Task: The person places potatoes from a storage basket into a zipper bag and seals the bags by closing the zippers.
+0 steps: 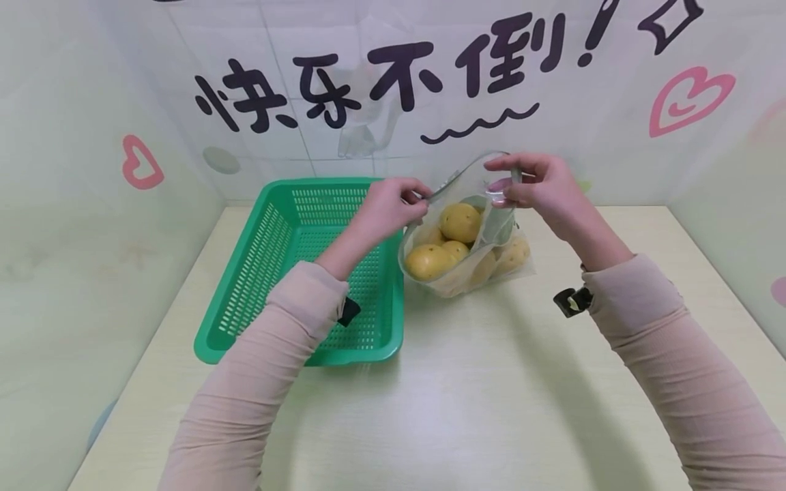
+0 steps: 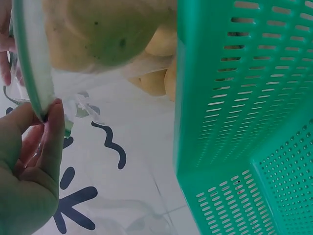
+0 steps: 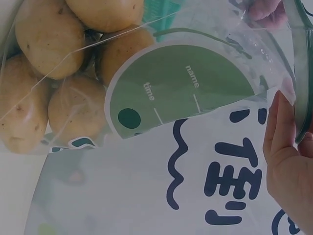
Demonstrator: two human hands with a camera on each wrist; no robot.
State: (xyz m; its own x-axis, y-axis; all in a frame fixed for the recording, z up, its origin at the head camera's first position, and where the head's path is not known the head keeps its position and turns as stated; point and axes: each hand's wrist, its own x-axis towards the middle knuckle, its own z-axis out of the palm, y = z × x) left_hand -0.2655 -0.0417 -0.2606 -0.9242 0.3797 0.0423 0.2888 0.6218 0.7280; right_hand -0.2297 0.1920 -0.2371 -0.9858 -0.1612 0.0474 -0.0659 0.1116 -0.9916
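Note:
A clear zip-top bag [image 1: 499, 221] holds several yellow potatoes [image 1: 460, 222]; its mouth gapes toward me. On the left of the mouth my left hand [image 1: 393, 204] pinches the rim between thumb and fingertips, as the left wrist view also shows. My right hand [image 1: 546, 187] grips the opposite side of the rim, thumb and fingers on either side of it. A green printed label [image 3: 181, 93] reading "name" and "time" shows on the bag in the right wrist view. The bag's base seems to touch the table, though I cannot tell how much weight rests there.
A green plastic basket [image 1: 393, 327] with slotted walls stands left of the bag, under my left forearm. Both stand on a pale wooden table [image 1: 454, 409]. Behind rises a white wall covering [image 1: 295, 146] with dark lettering and pink hearts.

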